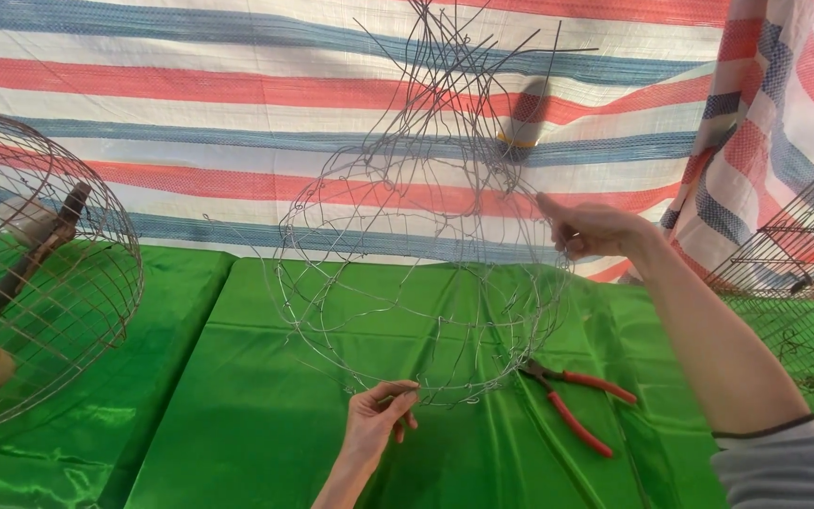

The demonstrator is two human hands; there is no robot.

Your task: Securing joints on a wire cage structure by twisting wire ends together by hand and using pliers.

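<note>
Left hand (376, 422) pinching bottom rim of wire frame (421, 273); right hand (591, 229) gripping its side; red-handled pliers (572, 401) on green cloth (256, 415)

Green satin-covered table (266, 424) — red-handled pliers (577, 401) and round wire cage (40, 283) resting on it

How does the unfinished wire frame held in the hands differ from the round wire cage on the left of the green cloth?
The unfinished wire frame is loose, thin and irregular, with wire ends sticking out on top; the round wire cage is a dense, even grid. The frame is held up by the left hand and right hand; the cage rests on the green cloth. Both are rounded and see-through.
</note>
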